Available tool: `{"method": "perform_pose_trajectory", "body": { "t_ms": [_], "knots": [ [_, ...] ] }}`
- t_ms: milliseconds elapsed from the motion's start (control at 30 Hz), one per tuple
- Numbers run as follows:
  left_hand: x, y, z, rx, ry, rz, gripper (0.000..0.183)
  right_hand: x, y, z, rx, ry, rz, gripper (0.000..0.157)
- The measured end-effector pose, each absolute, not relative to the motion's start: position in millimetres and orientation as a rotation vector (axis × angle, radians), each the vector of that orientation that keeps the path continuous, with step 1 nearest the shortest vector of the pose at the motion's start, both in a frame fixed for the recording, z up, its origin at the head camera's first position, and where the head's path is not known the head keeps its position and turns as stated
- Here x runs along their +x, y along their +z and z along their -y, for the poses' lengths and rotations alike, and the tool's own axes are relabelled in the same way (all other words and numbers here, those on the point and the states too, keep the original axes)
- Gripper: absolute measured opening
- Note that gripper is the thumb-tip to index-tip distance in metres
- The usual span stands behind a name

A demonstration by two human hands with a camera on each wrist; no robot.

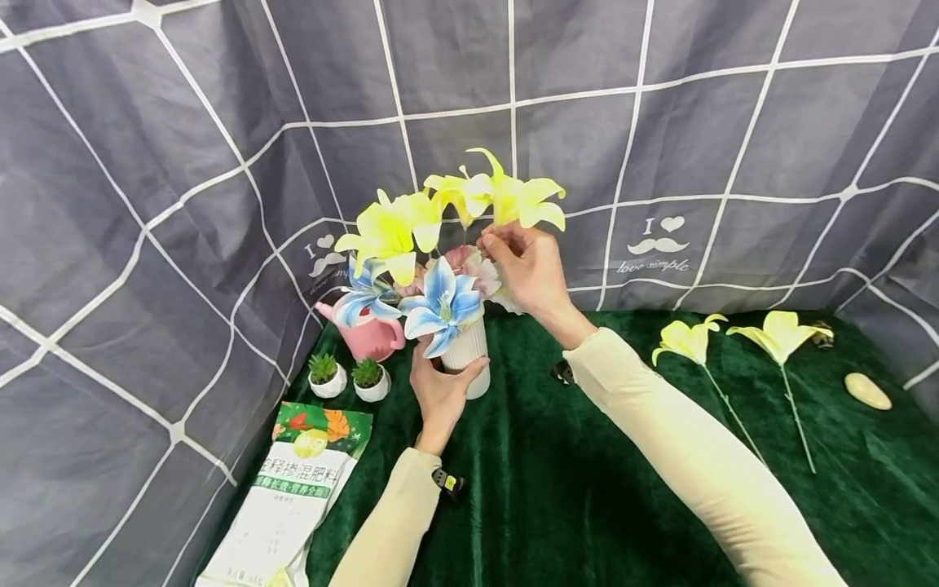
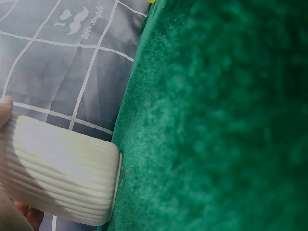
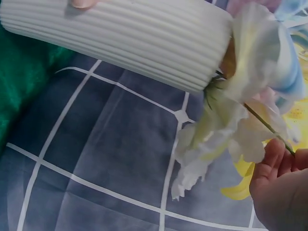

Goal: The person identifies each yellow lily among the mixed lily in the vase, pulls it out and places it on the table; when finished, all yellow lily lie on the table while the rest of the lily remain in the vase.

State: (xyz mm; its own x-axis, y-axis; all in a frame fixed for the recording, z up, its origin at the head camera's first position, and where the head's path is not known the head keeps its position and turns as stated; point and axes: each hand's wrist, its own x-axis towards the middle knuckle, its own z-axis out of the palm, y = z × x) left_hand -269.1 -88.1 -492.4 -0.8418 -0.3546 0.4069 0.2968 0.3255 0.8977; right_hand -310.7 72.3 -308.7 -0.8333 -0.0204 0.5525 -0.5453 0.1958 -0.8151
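Note:
A white ribbed vase (image 1: pixel 466 359) stands on the green cloth, holding yellow lilies (image 1: pixel 383 236), blue lilies (image 1: pixel 443 306) and paler pink and white flowers. My left hand (image 1: pixel 438 391) grips the vase low on its side; in the left wrist view only parts of that hand show around the ribbed wall (image 2: pixel 62 168). Above the rim, my right hand (image 1: pixel 530 267) pinches a thin green flower stem (image 3: pixel 262 120) among the blooms. In the right wrist view the stem runs from those fingers toward the vase mouth, where petals hide its lower end.
Two loose yellow lilies (image 1: pixel 779 336) lie on the right, near a pale stone (image 1: pixel 868 391) and a small dark object (image 1: pixel 822 333). Left of the vase are a pink watering can (image 1: pixel 370 337), two small potted succulents (image 1: pixel 371 380) and a fertilizer bag (image 1: pixel 293 489). Grey checked fabric (image 1: pixel 704 147) rises behind.

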Motion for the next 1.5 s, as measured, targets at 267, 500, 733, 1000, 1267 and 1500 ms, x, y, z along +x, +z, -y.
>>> {"method": "perform_pose_trajectory", "body": {
  "t_ms": [267, 500, 733, 1000, 1267, 1500],
  "knots": [
    [-268, -492, 88, 0.041, -1.552, 2.055, 0.081, -307, -300, -79, 0.427, 1.792, 1.876, 0.017],
    [-268, -492, 87, 0.059, -1.521, 2.077, 0.080, -305, -291, -87, 0.470, 1.820, 1.701, 0.016],
    [-267, -491, 88, 0.044, -1.529, 2.062, 0.083, -300, -280, -103, 0.495, 1.908, 1.490, 0.005],
    [-267, -492, 87, 0.036, -1.555, 2.057, 0.085, -295, -270, -119, 0.469, 1.989, 1.346, 0.006],
    [-268, -494, 87, 0.026, -1.567, 2.029, 0.084, -295, -268, -130, 0.436, 1.992, 1.228, 0.009],
    [-269, -495, 88, -0.015, -1.590, 2.017, 0.085, -296, -269, -139, 0.420, 2.002, 1.089, 0.014]
  ]
}}
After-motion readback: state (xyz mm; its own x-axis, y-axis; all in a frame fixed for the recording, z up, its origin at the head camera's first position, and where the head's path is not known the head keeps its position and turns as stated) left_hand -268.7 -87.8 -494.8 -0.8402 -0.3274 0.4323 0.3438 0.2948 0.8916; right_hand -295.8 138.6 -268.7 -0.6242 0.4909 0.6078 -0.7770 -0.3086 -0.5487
